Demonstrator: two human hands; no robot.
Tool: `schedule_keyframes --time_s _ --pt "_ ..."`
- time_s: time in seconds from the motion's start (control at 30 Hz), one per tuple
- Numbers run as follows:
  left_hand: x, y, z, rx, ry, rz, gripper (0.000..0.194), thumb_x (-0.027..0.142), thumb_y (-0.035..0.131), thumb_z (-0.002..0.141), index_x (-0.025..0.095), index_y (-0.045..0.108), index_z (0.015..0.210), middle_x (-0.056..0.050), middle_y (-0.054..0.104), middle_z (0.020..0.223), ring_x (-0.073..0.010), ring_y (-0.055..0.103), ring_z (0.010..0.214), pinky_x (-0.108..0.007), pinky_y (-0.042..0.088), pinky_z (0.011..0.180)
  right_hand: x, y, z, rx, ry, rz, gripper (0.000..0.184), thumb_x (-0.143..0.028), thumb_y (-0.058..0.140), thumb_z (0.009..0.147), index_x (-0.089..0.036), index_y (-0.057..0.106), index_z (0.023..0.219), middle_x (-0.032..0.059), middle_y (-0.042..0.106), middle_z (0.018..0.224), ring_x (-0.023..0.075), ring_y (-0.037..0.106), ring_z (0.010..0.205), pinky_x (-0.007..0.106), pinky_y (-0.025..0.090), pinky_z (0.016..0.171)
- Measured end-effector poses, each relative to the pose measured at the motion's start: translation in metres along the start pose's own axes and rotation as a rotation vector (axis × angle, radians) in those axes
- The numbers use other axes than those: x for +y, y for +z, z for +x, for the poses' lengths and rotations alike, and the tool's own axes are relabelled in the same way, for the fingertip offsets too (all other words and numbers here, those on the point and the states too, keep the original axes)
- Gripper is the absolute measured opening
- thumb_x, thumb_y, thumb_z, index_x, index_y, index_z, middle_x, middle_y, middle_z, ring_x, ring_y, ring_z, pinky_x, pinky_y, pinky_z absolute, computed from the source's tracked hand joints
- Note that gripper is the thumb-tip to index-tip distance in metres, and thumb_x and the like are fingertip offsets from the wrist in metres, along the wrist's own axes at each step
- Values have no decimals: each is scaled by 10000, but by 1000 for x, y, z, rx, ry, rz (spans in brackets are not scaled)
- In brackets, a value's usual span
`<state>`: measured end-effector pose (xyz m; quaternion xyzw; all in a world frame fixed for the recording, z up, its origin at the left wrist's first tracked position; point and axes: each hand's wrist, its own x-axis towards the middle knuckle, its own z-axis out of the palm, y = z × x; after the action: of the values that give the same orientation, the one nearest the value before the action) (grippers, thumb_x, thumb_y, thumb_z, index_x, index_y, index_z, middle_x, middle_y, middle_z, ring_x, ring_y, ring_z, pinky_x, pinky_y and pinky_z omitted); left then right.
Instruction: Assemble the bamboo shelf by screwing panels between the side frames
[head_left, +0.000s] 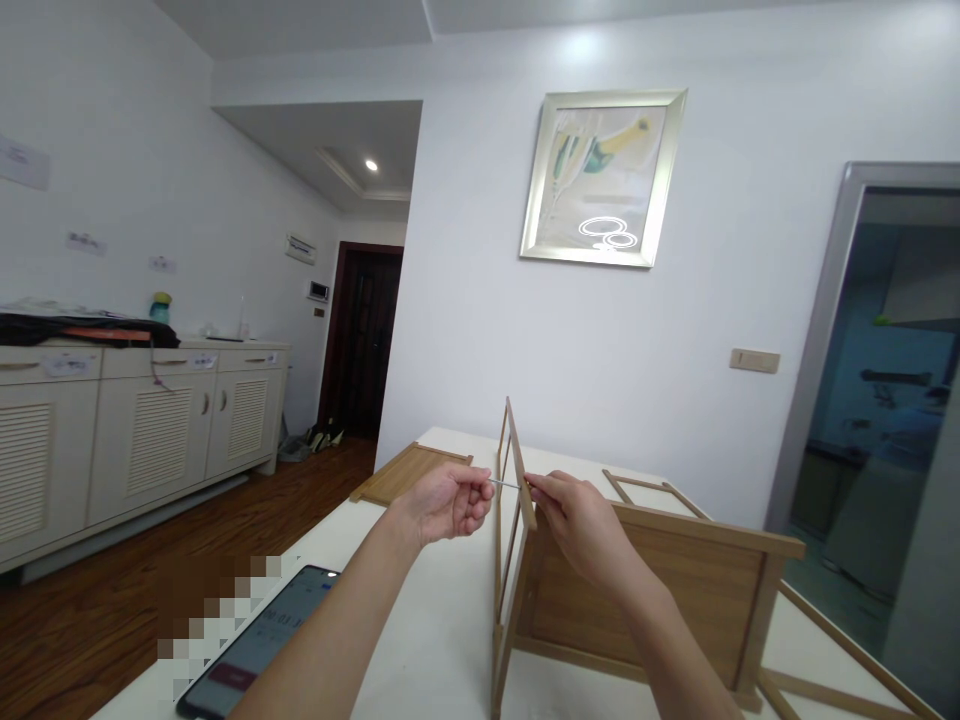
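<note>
My left hand (448, 500) is closed in a pinch on a thin metal rod (506, 484), probably a hex key, which points right at an upright wooden frame (517, 470). The rod's far end meets the frame's narrow edge piece. On the other side of that piece, my right hand (574, 510) has its fingers pinched together against the wood; a tiny yellowish bit shows at the fingertips, too small to name. Behind my right forearm stands a wooden panel (712, 590) with a raised border, adjoining the upright frame.
Another wooden panel (409, 470) lies flat at the table's far left. Open wooden frame pieces (652, 487) lie behind the standing panel, and more strips (832, 690) lie at right. A phone (262, 630) rests on the white table (420, 620) near its left edge.
</note>
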<state>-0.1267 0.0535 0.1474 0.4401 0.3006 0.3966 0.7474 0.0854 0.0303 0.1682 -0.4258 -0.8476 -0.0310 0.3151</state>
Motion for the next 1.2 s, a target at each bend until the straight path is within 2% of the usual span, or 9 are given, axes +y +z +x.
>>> schedule_keyframes --time_s 0.33,0.47,0.67,0.9,1.07,1.2 --pt "-4 -3 1 2 99 168 133 204 572 761 99 626 700 -8 540 488 -79 471 397 -188 334 408 -2 -2 0 0 -14 -17 378 -242 332 951 -226 699 1036 53 659 822 175 593 735 270 397 682" --pt "-5 -6 1 -57 144 257 149 245 620 769 99 641 746 -18 577 518 -90 499 410 -202 344 418 -2 -1 0 -4 -14 -16 379 -248 328 954 -230 700 1023 51 653 817 170 583 713 265 391 659" --pt "-5 -7 0 -75 179 306 204 273 634 785 79 678 831 -38 617 570 -86 523 429 -198 359 430 0 0 0 3 -19 -16 380 -264 331 956 -235 703 1028 51 657 819 172 589 722 263 393 659" --pt "-4 -8 -1 -91 168 292 273 323 638 790 67 687 870 -76 659 635 -96 551 448 -205 366 439 1 0 0 -7 -21 -2 378 -285 344 953 -240 697 1081 57 664 828 179 595 728 275 402 676" --pt "-2 -8 0 -77 93 214 409 453 502 890 80 670 886 -86 659 635 -102 538 433 -205 356 419 1 0 -1 9 -27 -6 363 -271 346 960 -231 688 1076 51 666 844 172 592 724 273 402 675" --pt "-4 -11 5 -60 55 154 376 420 478 905 94 659 850 -69 639 606 -95 511 420 -199 357 414 -2 -1 -2 14 -33 -11 350 -277 357 962 -235 685 1076 48 670 854 170 596 739 273 405 683"
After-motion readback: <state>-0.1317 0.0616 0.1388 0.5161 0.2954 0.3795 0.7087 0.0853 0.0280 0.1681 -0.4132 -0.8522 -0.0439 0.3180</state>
